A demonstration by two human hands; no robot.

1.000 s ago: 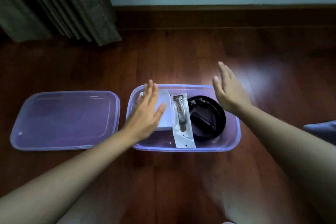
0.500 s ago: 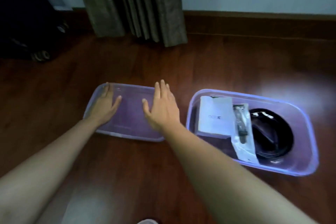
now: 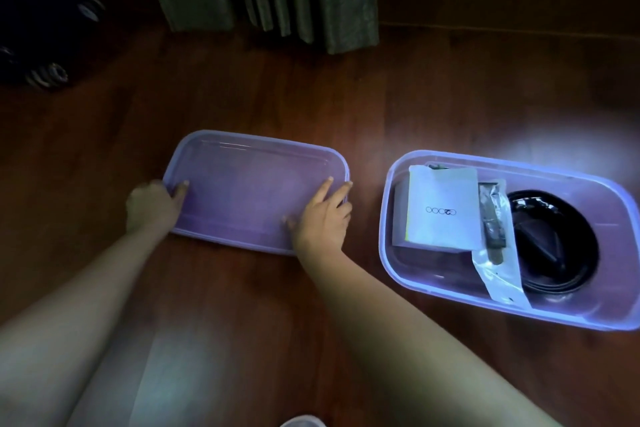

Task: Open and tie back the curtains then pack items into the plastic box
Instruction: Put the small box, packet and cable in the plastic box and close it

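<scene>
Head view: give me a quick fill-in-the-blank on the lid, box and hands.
1. The lid lies on the floor, to the ____ of the box.
2. The left hand and right hand each grip one end of the ____.
3. The coiled black belt sits at the box's ____ end.

Missing words: left; lid; right.
</scene>
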